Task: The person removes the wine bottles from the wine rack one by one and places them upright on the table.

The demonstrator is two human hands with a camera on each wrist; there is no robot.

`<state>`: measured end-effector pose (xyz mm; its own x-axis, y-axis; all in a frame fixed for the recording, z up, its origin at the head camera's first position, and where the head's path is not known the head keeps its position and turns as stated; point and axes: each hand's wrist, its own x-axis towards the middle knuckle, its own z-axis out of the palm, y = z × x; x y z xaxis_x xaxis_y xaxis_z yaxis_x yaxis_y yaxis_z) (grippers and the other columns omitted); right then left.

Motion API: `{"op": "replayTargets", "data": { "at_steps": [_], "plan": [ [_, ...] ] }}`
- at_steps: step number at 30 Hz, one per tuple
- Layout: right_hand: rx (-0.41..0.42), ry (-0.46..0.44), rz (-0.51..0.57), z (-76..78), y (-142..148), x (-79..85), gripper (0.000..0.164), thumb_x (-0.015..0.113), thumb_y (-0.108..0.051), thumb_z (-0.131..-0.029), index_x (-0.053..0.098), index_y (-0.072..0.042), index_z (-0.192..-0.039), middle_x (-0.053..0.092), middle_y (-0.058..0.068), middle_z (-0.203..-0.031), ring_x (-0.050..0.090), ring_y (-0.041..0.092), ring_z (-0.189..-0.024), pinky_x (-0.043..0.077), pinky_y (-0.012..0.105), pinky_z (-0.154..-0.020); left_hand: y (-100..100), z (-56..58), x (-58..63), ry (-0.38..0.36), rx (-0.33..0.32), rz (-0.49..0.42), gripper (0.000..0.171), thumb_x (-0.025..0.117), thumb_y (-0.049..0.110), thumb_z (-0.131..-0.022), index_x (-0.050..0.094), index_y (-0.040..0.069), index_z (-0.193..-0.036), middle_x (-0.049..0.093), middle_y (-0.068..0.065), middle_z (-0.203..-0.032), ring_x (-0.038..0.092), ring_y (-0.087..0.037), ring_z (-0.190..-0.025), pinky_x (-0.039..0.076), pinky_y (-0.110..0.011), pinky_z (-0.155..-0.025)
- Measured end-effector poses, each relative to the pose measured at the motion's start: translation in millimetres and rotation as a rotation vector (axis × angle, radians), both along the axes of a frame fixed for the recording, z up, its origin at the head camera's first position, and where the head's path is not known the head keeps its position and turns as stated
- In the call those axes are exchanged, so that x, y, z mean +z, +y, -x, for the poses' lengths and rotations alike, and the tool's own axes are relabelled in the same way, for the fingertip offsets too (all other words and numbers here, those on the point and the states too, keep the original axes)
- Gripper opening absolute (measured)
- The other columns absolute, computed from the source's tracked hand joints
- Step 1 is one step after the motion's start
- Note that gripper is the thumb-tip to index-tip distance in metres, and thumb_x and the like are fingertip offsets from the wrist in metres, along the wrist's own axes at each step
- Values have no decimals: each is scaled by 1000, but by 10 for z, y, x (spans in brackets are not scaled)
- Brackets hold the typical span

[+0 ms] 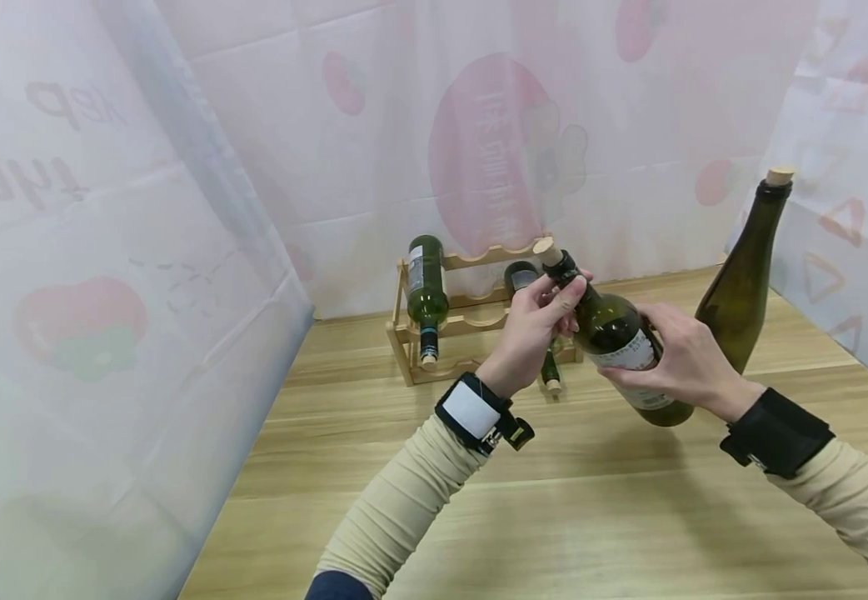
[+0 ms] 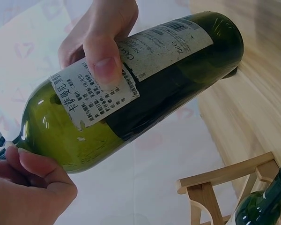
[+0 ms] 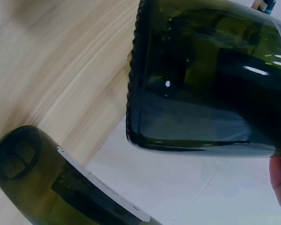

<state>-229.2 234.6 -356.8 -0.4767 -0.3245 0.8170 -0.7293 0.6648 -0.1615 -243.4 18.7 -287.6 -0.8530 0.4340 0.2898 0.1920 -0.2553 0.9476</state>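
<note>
A green glass wine bottle with a cork in its mouth is held tilted above the table, its neck up to the left. My left hand pinches the neck just below the cork. Around the labelled body, my right hand grips with the thumb across the label. In the right wrist view the bottle's base fills much of the frame. Behind my right hand stands a second corked bottle, olive green and taller.
A wooden wine rack stands at the back of the table. One bottle lies in its upper left slot, cork toward me. Another bottle, partly hidden by my left hand, lies further right. Printed white curtains enclose the table.
</note>
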Motion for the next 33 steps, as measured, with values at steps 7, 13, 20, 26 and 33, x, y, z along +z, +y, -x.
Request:
{"op": "replayTargets", "data": {
  "at_steps": [7, 13, 20, 26, 33],
  "plan": [
    [-26, 0, -6, -10, 40, -4, 79, 93, -30, -47, 61, 2, -111, 68, 11, -94, 60, 17, -80, 44, 22, -67, 46, 14, -7, -2, -7, -1, 32, 54, 18, -99, 59, -2, -124, 60, 9, -89, 43, -8, -62, 38, -20, -61],
    [-38, -4, -11, -29, 78, -3, 77, 93, -31, -47, 61, 3, -109, 68, 11, -92, 60, 18, -78, 43, 22, -67, 88, -9, 1, -15, -10, -15, 32, 54, 17, -99, 59, -3, -124, 62, 7, -92, 43, -8, -62, 41, -20, -61],
    [-44, 15, -9, -43, 133, -1, 75, 91, -38, -50, 61, 1, -106, 67, 10, -88, 59, 18, -75, 43, 24, -66, 140, -21, 4, -40, -7, -29, 30, 56, 15, -98, 61, -3, -122, 53, 3, -74, 42, -10, -60, 40, -23, -61],
    [-42, 19, -5, -54, 165, -10, 74, 89, -44, -53, 62, 0, -106, 67, 9, -88, 58, 17, -75, 42, 23, -66, 176, -21, -10, -39, -4, -34, 29, 57, 14, -98, 61, -4, -120, 48, 4, -66, 42, -9, -59, 42, -20, -59],
    [-45, 32, -5, -62, 193, -16, 75, 88, -48, -55, 63, 1, -106, 68, 9, -86, 58, 17, -72, 42, 24, -64, 206, -31, -22, -40, -2, -38, 29, 56, 13, -98, 61, -4, -120, 49, 3, -67, 43, -9, -58, 42, -20, -59]
  ]
}}
